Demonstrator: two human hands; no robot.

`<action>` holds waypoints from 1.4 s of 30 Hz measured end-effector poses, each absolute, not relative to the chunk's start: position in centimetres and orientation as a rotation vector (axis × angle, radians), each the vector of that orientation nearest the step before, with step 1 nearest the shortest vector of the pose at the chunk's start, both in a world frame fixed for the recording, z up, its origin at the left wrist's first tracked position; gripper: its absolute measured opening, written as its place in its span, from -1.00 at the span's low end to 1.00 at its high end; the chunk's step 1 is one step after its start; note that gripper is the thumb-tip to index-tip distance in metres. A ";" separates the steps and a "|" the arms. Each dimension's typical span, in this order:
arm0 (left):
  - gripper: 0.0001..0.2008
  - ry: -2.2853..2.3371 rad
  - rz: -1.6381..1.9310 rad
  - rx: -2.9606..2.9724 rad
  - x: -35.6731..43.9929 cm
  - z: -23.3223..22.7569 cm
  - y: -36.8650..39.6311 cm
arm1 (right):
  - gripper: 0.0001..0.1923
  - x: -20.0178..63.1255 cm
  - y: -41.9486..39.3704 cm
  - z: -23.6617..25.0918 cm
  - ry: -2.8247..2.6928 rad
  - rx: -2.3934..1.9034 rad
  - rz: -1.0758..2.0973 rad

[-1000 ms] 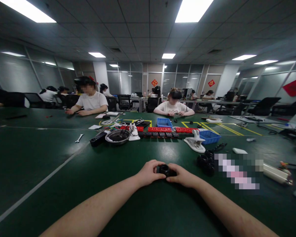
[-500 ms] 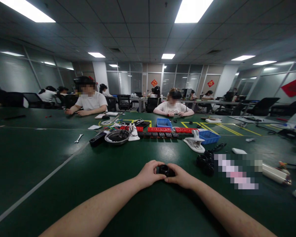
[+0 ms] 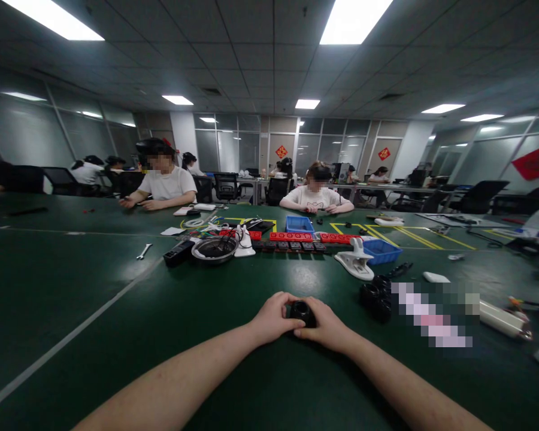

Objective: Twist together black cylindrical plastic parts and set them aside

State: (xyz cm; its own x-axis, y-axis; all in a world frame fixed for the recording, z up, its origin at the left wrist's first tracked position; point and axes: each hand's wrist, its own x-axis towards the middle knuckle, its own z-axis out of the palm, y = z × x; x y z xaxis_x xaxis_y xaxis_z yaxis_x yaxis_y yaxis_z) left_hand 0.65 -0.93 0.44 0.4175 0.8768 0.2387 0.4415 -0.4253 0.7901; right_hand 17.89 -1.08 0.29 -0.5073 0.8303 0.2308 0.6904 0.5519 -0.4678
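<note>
A small black rounded part with a round recess in its top is between my hands, low over the green table. My left hand grips it from the left, thumb in front and fingers curled behind. From the right, my right hand closes on the same part, its thumb near the left thumb. The part's underside and its far side are hidden by my fingers. To the right of my hands lie several glossy black pieces.
Across the table stand red power strips, a round metal pan, a white clip base, blue bins and a wrench. A cream cylinder lies at right. Two people sit opposite.
My right hand has shifted slightly left, its fingers coming closer around the black part. My left hand stays nearly in place.
</note>
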 end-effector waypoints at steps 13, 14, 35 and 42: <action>-0.60 1.028 0.787 2.053 0.2 0.9 -0.8 | -0.73 19.3 -0.2 1.6 -2.363 -1.025 0.985; -0.60 1.033 0.786 2.051 0.2 0.9 -0.8 | -0.74 19.3 -0.2 1.5 -2.363 -1.035 0.975; -0.62 1.136 0.850 2.045 0.5 0.5 -0.9 | -0.53 18.3 -0.7 0.8 -2.387 -1.156 0.616; -0.58 1.022 0.795 2.109 0.1 0.8 -0.5 | -0.72 19.5 -0.3 1.7 -2.314 -1.101 1.056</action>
State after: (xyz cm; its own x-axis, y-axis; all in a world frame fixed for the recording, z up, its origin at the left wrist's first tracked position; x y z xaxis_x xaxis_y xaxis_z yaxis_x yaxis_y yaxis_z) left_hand 0.11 -0.53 0.82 0.5109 0.8274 0.2331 0.4300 -0.4808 0.7641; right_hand 19.46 -0.27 1.71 -0.6273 0.7788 0.0093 0.5035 0.4146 -0.7581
